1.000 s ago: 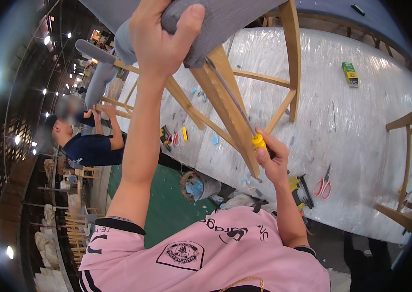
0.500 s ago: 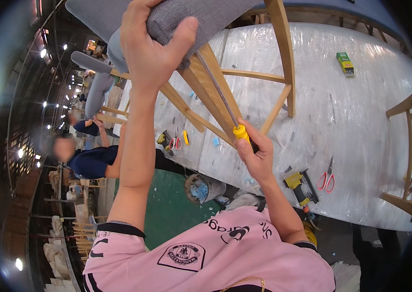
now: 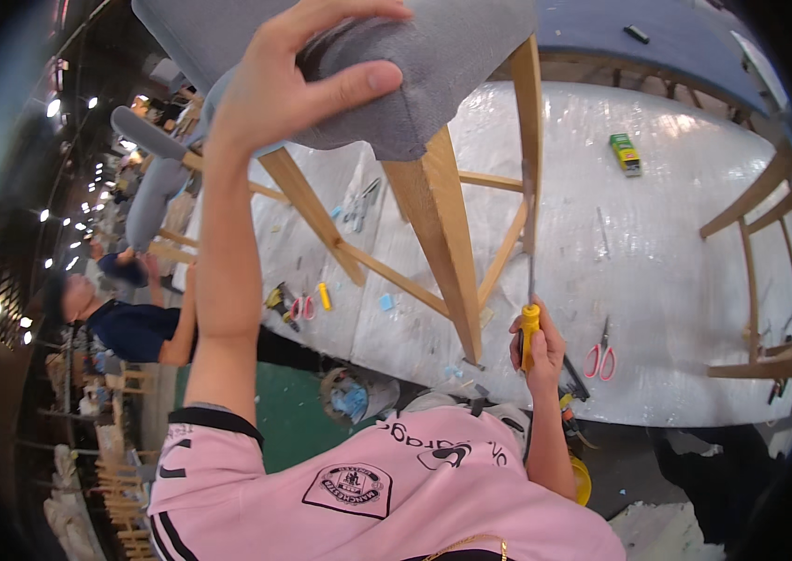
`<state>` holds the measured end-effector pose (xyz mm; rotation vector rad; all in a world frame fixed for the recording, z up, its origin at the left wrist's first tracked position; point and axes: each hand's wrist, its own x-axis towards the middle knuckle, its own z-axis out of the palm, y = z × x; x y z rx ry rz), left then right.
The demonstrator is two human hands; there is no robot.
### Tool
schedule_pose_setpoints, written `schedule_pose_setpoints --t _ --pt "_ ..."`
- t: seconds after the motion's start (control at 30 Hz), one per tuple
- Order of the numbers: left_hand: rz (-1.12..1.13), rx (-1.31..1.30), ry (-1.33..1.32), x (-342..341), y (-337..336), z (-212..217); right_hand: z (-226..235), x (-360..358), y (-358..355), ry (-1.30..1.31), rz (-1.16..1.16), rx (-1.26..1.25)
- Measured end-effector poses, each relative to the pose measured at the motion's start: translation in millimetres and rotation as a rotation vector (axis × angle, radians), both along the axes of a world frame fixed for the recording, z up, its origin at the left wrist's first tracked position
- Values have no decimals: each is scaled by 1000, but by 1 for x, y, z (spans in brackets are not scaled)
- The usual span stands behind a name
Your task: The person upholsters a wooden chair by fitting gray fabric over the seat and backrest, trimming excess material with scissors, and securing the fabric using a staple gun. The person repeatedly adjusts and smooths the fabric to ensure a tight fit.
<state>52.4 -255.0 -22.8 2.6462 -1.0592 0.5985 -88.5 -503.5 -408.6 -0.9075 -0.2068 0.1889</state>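
A chair with grey upholstery and wooden legs stands on the table. My left hand lies over a corner of its padded seat, thumb stretched out on the fabric and fingers spread along the top. Below that corner, the nearest wooden leg slants down to the tabletop. To the right of this leg, my right hand is closed round the yellow handle of a screwdriver. Its long metal shaft points upward, passing in front of another leg, apart from the seat corner.
Plastic film covers the table. On it lie red-handled scissors, a green and yellow box and a staple gun. Another wooden frame stands at right. A bucket with blue scraps sits below the edge. A co-worker is at left.
The screwdriver has come away from the chair's corner and leg, moving right and turning upright. My left hand's fingers have loosened over the seat corner. The view has shifted.
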Motion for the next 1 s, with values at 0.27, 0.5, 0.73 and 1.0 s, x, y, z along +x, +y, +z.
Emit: schedule_pose_setpoints --t 0.27,0.5,0.73,1.0 --pt "-20 131 212 28 26 14 83 -48 8 -205 -401 -476" --pt "-159 271 47 50 37 14 100 -66 67 -136 -713 -390" --pt "-219 329 60 59 37 15 119 -73 115 -146 -774 -574" --pt "-272 338 -9 51 43 12 130 -66 146 -138 -870 -741"
